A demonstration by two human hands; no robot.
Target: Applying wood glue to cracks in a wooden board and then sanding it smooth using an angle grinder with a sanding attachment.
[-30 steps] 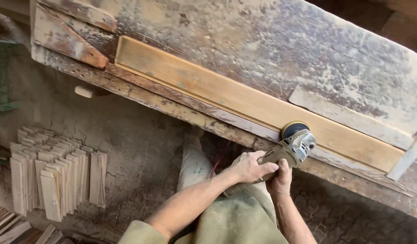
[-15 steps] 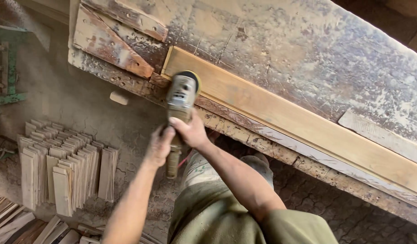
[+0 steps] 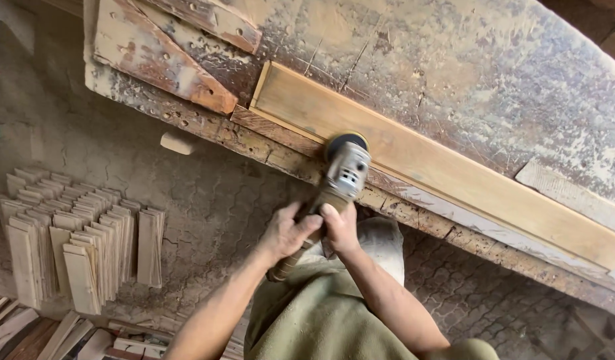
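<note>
We slide the sander (image 3: 346, 167) back right along the plank (image 3: 454, 173), away from its left end. Both our left hand (image 3: 284, 233) and right hand (image 3: 341, 230) clench its handle; another pass begins

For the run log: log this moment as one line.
left hand: grips sander handle | right hand: grips handle | disc: on plank near edge | workbench: dusty

A worn, paint-flecked wooden workbench (image 3: 467, 73) slants across the far side. A long pale plank (image 3: 441, 170) lies along its near edge, a reddish wedge-shaped block (image 3: 161, 57) at its left end. On the cracked dirt floor (image 3: 207, 200), left, stand rows of small wooden slats (image 3: 74, 240).
</note>
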